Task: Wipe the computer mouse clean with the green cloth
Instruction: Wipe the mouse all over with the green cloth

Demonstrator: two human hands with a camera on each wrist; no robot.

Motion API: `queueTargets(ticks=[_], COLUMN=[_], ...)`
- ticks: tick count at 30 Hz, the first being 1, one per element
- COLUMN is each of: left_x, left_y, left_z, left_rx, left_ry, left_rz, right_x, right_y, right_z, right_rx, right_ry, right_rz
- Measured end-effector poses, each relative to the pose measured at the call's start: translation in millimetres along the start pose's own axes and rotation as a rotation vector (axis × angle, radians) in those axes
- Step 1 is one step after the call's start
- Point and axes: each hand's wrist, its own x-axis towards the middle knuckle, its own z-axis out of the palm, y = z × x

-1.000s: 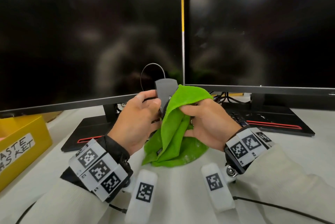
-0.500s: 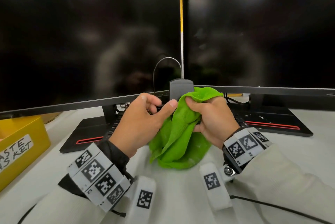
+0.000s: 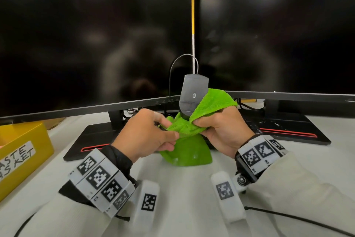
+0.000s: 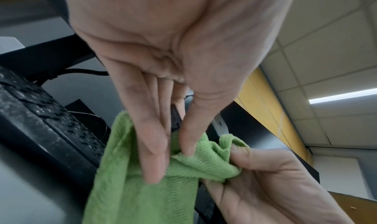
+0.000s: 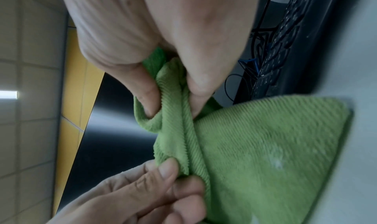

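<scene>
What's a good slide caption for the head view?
Both hands, left hand and right hand, hold the green cloth around an upright grey mouse.

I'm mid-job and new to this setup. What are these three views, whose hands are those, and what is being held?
No machine here: a person works with two bare hands, with marker bands on the wrists. The wide picture is from a head camera looking down at a white desk; the two close-ups are from cameras on each wrist. The left hand holds the grey computer mouse upright, cable looping above it, and pinches the green cloth. The right hand grips the cloth against the mouse's lower part. Behind stand two dark monitors; a yellow waste basket sits at the left.
</scene>
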Motion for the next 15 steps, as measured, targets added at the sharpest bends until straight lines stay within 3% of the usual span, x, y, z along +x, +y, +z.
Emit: queueTargets(ticks=[5,9,15], left_x=[3.1,-0.5,0.0], left_y=[-3.8,0.7,5.3], left_z=[-2.3,2.1,7.8], left_rx=[0.029,-0.099,-0.550], left_ry=[0.134,0.207,0.184], left_rz=[0.175,0.276,0.144], right_x=[5.3,5.6,4.9], right_y=[-3.8,-7.0,-5.0], right_z=[-9.2,-14.6,-12.7], right_rx=[0.060,-0.017,-0.130], right_ry=[0.063,0.136,0.154], right_rz=[0.062,0.133,0.138])
